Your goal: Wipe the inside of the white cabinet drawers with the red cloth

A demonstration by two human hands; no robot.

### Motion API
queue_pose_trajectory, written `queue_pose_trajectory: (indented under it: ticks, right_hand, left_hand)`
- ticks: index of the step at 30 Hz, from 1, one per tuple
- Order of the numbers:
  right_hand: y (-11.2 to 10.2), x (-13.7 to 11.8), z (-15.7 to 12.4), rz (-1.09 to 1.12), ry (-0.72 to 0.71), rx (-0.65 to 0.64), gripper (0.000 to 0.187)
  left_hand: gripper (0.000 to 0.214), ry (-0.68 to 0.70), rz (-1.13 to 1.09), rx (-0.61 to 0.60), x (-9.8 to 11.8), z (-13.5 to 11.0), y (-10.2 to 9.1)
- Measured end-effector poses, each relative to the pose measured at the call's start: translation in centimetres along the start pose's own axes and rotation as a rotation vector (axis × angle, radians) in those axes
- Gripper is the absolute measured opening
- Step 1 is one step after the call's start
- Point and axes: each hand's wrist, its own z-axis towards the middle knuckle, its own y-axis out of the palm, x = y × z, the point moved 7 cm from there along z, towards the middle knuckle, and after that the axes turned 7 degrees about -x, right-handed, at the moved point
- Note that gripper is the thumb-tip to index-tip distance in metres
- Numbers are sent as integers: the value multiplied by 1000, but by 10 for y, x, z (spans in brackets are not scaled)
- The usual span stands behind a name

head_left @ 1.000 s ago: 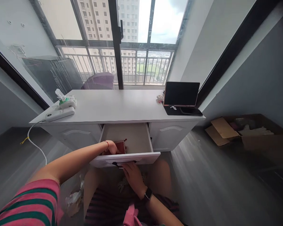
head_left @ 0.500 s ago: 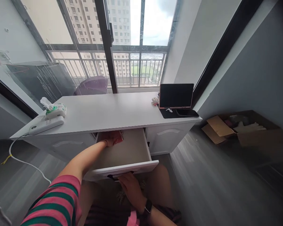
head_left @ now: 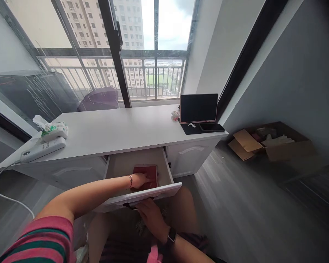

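A white desk [head_left: 120, 131] stands under the window with its middle drawer [head_left: 142, 191] pulled out. Inside the drawer lies a red cloth [head_left: 148, 173] near the front. My left hand [head_left: 139, 180] reaches into the drawer and rests flat on the cloth. My right hand [head_left: 149, 215] is below the drawer front, fingers curled at its dark handle [head_left: 133, 206]. A watch is on my right wrist.
On the desk's left sit a wet-wipe pack [head_left: 53, 130] and a white power strip [head_left: 41, 149] with a cord hanging off. A tablet [head_left: 199, 108] stands at the right end. An open cardboard box [head_left: 271, 144] lies on the floor to the right.
My left hand has drawn the red cloth from the back of the drawer toward its front right. My view has drifted right. My right hand stays at the handle.
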Motion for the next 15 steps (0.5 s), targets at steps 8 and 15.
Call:
queue_pose_trajectory:
  ticks: [8,15]
  right_hand:
    - [0,-3,0,1,-30,27,36]
    - [9,8,1,-68,-1,-35,33]
  left_hand:
    - [73,97,196,154,25,31,-24]
    - [61,83,154,329,-26,70,-72]
